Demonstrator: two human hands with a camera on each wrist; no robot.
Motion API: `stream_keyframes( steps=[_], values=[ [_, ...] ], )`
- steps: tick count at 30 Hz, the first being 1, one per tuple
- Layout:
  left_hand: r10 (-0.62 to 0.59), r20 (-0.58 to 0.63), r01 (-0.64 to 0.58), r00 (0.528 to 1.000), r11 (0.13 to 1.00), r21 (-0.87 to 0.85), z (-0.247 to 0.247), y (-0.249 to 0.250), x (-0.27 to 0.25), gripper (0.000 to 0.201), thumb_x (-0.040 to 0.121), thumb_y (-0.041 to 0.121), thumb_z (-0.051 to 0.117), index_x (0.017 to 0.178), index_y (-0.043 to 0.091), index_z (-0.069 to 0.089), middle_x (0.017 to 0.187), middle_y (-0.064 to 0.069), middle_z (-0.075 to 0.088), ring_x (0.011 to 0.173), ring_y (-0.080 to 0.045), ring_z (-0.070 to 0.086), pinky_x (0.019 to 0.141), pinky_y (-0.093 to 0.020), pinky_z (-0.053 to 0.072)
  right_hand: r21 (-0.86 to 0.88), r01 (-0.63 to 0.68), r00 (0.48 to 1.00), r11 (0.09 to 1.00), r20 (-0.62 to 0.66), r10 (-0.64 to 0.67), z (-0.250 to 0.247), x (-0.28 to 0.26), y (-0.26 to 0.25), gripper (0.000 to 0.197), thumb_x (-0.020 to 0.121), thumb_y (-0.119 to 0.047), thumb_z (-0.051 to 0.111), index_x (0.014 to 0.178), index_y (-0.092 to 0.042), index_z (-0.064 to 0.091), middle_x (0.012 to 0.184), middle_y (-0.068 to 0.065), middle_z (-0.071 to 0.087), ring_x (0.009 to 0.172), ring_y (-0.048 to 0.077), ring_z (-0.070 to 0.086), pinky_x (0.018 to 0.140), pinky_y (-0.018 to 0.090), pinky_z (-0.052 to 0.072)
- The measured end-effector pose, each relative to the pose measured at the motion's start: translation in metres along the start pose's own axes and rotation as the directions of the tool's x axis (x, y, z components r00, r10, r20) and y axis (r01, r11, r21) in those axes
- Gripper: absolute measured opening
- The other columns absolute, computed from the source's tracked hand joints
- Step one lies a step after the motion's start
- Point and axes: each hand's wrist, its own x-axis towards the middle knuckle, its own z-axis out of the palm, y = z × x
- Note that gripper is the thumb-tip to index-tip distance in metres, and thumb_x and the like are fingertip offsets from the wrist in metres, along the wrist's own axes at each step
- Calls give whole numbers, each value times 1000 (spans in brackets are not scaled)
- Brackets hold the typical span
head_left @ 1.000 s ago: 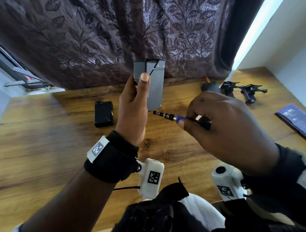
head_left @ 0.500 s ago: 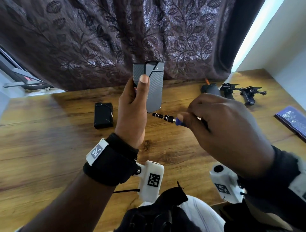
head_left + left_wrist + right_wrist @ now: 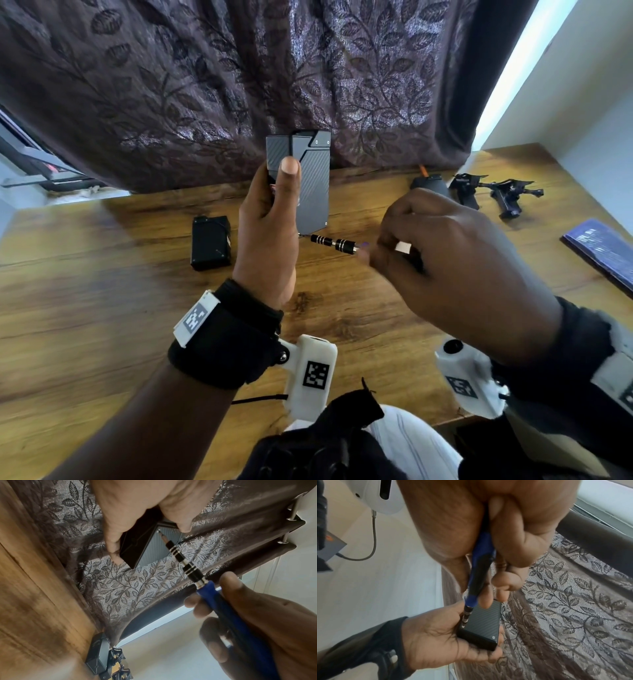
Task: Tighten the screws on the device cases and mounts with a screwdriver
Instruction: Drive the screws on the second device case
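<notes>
**Entry: grey case, corner screw under the screwdriver**

- Grey case: held upright above the worktop in my left hand, thumb up its front, fingers wrapped behind.
- Screwdriver: blue handle pinched in the curled fingers of my right hand; its tip sits on the screw at the case's lower corner nearest my left palm.
- Other case screws: one at the neighbouring lower corner, two near the top; whether they are tight I cannot tell.
- Small black box: lying on the worktop, left of my hand, untouched.
- Black mounts: lying at the far right of the worktop, well apart from the case.
- Progress, my estimate: early to middling; this case is in hand, the box and mounts remain.
</notes>
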Motion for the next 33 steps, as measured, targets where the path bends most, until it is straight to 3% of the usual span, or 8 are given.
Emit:
stream_keyframes(
  steps=[5, 10, 13, 17, 22, 25, 29, 33],
  values=[
    [-10, -3, 10, 1000, 1000, 8, 0, 2, 0, 26, 111, 40, 42, 116, 22, 61, 93, 17, 64, 97, -5, 59, 99, -53, 49, -41, 0, 1000, 999, 12, 0, -1, -4, -1, 28, 77, -39, 81, 91, -23, 62, 96, -10, 57, 61, 5, 48, 52, 17, 40],
    [-17, 8, 17, 1000, 1000, 12, 1, 1, -2, 30, 111, 38, 42, 127, 21, 60, 101, 18, 69, 101, -1, 63, 104, -60, 49, 7, 5, 998, 1000, -60, -4, -1, -1, -1, 44, 95, -51, 50, 75, -19, 72, 83, -8, 59, 61, 10, 53, 51, 38, 51],
    [-21, 2, 21, 1000, 1000, 6, 2, 1, -2, 32, 111, 38, 41, 127, 18, 59, 97, 20, 68, 97, 2, 63, 99, -53, 53, 24, -12, 1000, 1000, -17, 12, -5, -1, -2, 40, 83, -62, 59, 89, -23, 67, 91, -11, 57, 66, 8, 53, 55, 34, 49],
    [-23, -1, 23, 1000, 1000, 7, 1, 1, -2, 31, 111, 37, 40, 127, 19, 59, 96, 21, 68, 97, 2, 63, 93, -42, 53, -2, 10, 1000, 1000, 9, -10, -5, -3, 0, 28, 77, -45, 76, 88, -23, 62, 93, -9, 56, 65, 8, 51, 54, 33, 49],
    [-19, 14, 19, 1000, 1000, -6, 1, -1, -3, 34, 111, 39, 42, 129, 16, 59, 104, 14, 68, 105, -6, 63, 103, -54, 51, 17, 34, 997, 999, -75, -33, -3, 0, 1, 42, 96, -50, 51, 77, -18, 72, 83, -8, 58, 63, 12, 54, 51, 39, 51],
    [-11, 16, 11, 1000, 1000, -17, -2, -1, -3, 40, 108, 43, 44, 132, 14, 58, 112, 7, 67, 110, -11, 63, 106, -60, 48, 25, -15, 1000, 1000, 21, 15, -3, 0, 0, 37, 82, -60, 62, 91, -25, 64, 94, -11, 55, 67, 5, 52, 55, 29, 48],
    [-21, -2, 21, 1000, 1000, -7, -3, 0, -1, 41, 110, 43, 42, 134, 12, 56, 109, 9, 66, 104, -5, 64, 91, -44, 56, -17, 20, 999, 1000, 35, -19, 3, -2, 2, 27, 78, -41, 79, 88, -23, 63, 92, -10, 53, 64, 4, 47, 54, 20, 41],
    [-2, 15, 3, 1000, 999, -34, -4, 0, -1, 45, 102, 47, 46, 129, 13, 58, 111, 2, 65, 105, -12, 63, 97, -57, 54, 51, 7, 1000, 999, -7, -6, 6, -2, 3, 44, 92, -52, 51, 74, -17, 70, 81, -8, 59, 61, 10, 54, 52, 37, 50]
  ],
)
